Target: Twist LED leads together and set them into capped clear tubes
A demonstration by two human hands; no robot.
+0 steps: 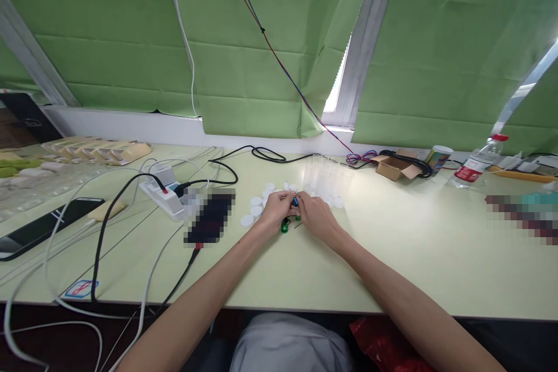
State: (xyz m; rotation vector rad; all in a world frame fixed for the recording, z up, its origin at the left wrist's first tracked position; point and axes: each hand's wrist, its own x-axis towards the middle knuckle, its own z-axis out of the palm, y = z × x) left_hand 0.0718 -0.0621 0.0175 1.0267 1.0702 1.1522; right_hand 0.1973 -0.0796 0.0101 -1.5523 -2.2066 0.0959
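Observation:
My left hand (276, 208) and my right hand (317, 216) meet above the table, fingers pinched together on a small shiny blue piece (295, 201). Thin wire-like ends stick up from between the fingertips; the piece is too small and too covered to name its kind. Just below the hands lies a small shiny green piece (285, 225), with dark thin parts beside it. White round caps (247, 221) are scattered to the left of my left hand. Behind my right hand stand several clear plastic containers (325, 177).
A power strip (163, 197) with tangled cables and a blurred dark device (210, 218) lie to the left, beyond them a black phone (52, 226). At the back right are a small cardboard box (394, 167), a can (438, 158) and a water bottle (477, 164).

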